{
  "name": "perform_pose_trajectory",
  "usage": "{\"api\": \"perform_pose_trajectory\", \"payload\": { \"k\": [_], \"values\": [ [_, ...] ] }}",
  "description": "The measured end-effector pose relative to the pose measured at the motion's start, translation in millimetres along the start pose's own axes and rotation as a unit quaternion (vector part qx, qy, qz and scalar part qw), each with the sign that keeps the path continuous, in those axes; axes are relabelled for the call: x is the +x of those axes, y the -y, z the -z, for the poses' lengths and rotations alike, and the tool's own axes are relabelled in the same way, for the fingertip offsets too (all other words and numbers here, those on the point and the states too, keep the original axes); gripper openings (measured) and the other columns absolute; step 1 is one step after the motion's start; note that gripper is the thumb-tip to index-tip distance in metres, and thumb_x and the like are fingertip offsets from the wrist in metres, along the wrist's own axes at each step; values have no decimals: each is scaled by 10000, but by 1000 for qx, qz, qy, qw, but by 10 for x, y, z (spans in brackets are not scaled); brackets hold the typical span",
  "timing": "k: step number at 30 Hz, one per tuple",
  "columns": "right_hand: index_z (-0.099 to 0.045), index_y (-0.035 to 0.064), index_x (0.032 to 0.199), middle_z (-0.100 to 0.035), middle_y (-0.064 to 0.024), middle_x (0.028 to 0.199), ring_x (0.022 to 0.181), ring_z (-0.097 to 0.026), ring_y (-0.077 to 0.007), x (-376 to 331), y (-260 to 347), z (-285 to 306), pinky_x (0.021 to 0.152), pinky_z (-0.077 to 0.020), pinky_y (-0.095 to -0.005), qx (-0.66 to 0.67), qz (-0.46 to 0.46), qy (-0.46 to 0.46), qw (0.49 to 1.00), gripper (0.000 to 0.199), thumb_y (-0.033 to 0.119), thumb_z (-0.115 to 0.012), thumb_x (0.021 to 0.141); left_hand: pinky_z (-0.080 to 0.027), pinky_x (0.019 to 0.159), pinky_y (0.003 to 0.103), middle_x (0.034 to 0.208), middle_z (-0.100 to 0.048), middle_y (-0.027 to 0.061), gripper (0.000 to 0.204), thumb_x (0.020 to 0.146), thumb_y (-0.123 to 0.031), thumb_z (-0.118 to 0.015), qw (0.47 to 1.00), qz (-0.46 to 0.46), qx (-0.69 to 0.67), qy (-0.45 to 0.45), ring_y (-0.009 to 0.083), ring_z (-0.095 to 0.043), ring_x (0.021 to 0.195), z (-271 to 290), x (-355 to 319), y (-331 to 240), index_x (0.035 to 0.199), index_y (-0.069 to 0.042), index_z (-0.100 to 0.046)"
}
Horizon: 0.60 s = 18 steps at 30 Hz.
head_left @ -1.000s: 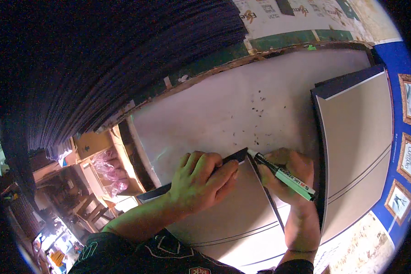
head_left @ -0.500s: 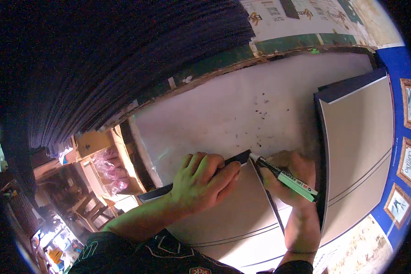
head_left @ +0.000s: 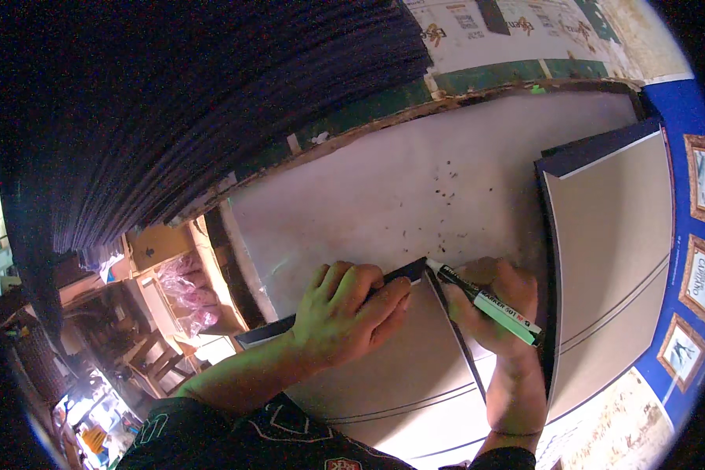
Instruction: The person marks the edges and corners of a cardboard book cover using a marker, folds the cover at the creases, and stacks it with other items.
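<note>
Bare forearms, dark printed shirt

The person is wearing a black shirt (head_left: 235, 439) with pale green line markings, showing at six o'clock in the head view, plus a small red-and-white patch at the hem edge. Both forearms are coming out bare, no sleeves reaching them. The left hand (head_left: 341, 317) and right hand (head_left: 493, 309) are wearing no gloves, and no rings are showing.

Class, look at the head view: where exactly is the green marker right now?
The green marker is low and right of centre, gripped in the right hand, its tip at the top corner of the dark-edged board beside the left hand.
</note>
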State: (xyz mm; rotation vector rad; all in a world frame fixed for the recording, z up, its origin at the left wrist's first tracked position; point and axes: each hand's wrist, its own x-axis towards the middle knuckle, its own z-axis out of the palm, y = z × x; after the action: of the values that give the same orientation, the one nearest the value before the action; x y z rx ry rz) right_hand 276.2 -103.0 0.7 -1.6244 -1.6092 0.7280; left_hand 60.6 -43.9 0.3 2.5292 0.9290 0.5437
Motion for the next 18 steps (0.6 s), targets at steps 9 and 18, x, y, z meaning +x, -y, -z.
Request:
{"api": "perform_pose_trajectory", "payload": {
  "k": [9,18],
  "values": [
    [-585,72,856,-660,-63,727,602,-648,-153,8,21,8,553,-519,-278,36,-11,9,999,215,81,-770,748,-421,594,327,821,-495,12,257,740,-167,-759,1000,-1,-1,-5,180,-519,710,-20,-8,7,984,-154,-678],
    [-575,51,841,-673,-82,732,597,-645,-137,-1,60,24,546,-507,-262,30,-77,13,996,234,128,-786,775,-443,619,337,836,-503,12,266,745,-181,-760,1000,9,0,13,184,-534,734,23,0,-21,997,-158,-677]
  ]
}}
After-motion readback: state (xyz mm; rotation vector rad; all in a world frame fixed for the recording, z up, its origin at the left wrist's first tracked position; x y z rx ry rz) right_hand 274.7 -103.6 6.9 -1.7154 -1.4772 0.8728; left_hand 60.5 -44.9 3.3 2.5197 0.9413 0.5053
